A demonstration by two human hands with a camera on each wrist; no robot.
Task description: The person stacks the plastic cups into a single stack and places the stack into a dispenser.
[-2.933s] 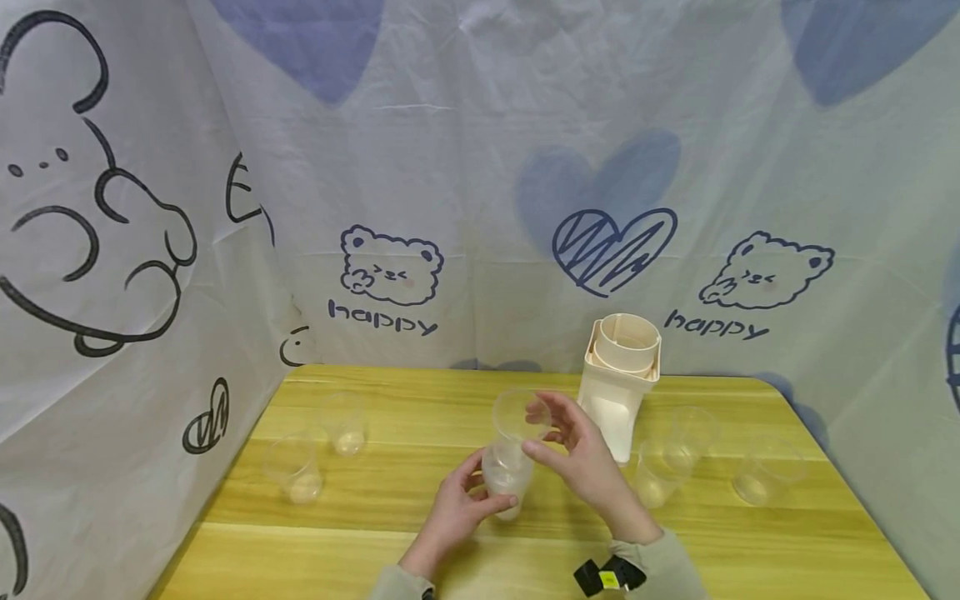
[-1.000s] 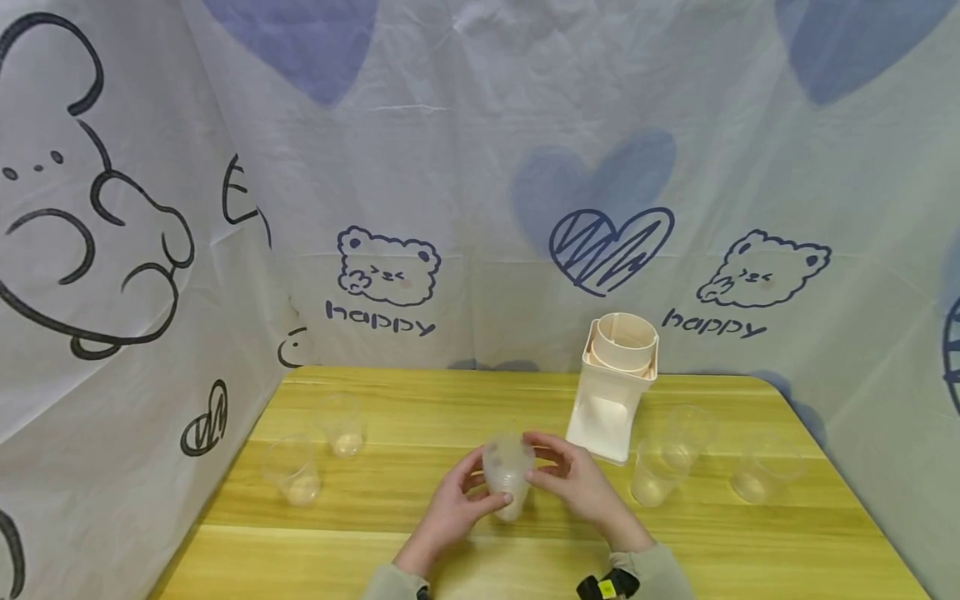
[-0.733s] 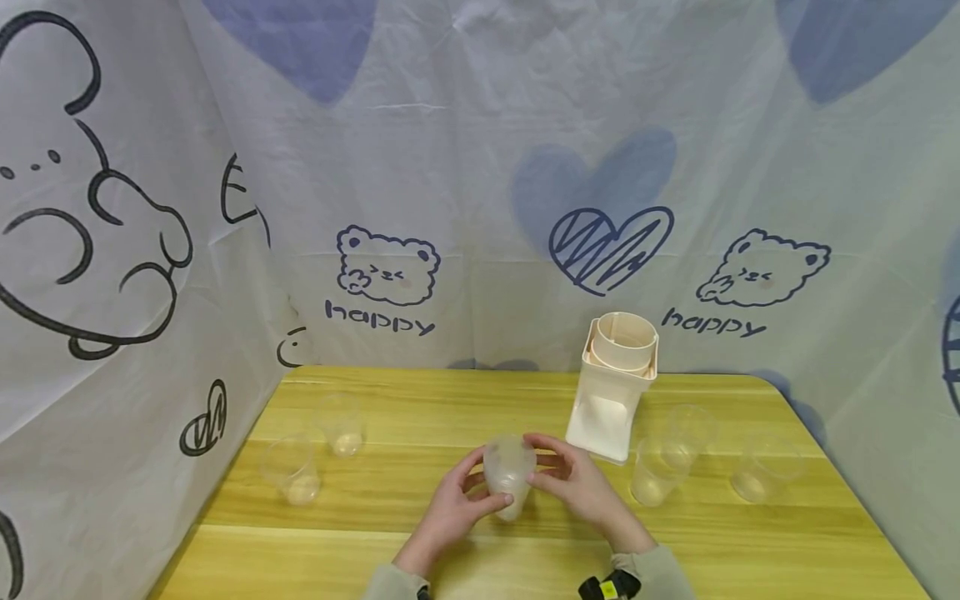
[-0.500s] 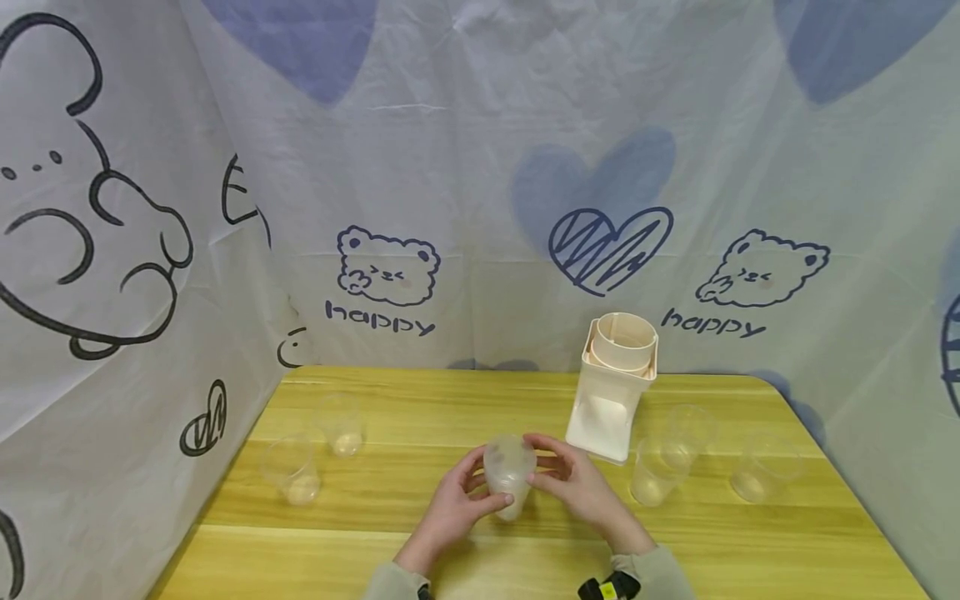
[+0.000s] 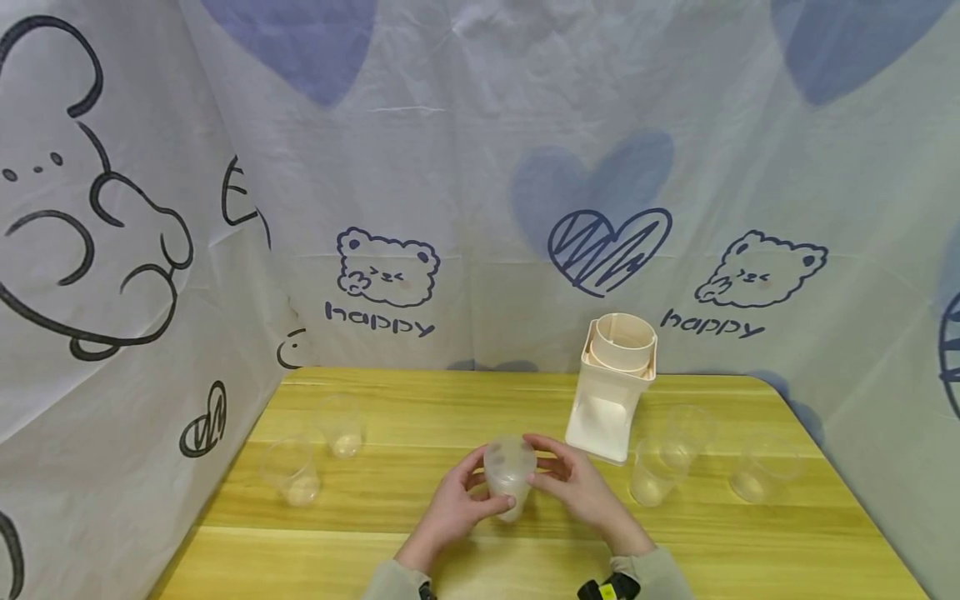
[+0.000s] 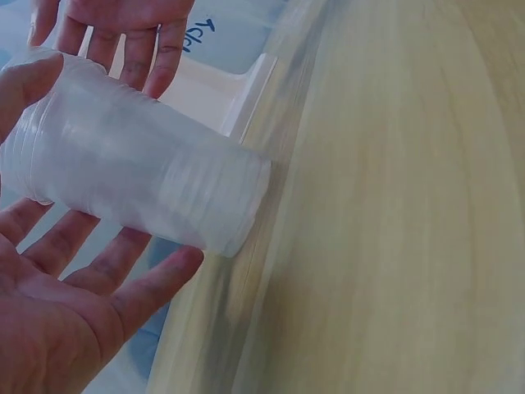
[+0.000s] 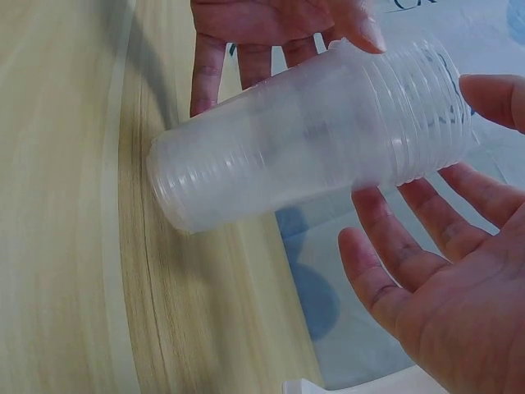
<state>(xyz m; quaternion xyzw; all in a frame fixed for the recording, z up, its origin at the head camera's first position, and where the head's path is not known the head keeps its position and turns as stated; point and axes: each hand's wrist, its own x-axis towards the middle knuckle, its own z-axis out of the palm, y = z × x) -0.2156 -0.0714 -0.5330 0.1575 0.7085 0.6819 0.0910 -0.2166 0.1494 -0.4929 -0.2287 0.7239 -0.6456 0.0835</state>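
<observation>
In the head view, a stack of clear plastic cups [image 5: 510, 468] is held between both hands over the middle of the table. My left hand [image 5: 456, 505] grips the stack's side, thumb towards me. At the rims, my right hand [image 5: 572, 482] holds the upper end between thumb and fingers. Several nested rims show in the right wrist view, where the stack [image 7: 279, 152] tapers to its base. From the left wrist view, the stack's base [image 6: 238, 205] appears just above or on the wood; I cannot tell which.
Behind the right hand stands a cream plastic holder [image 5: 617, 375] with a round ring on top. Two single clear cups [image 5: 303, 490] stand at the left of the wooden table [image 5: 360, 554]. Three more [image 5: 651, 487] stand at the right. A printed cloth [image 5: 480, 183] hangs behind.
About three seconds ago my right hand held a single cup above the stack. That cup has gone down into the stack, and the right hand has lowered with it. Recently, both hands stay nearly still.
</observation>
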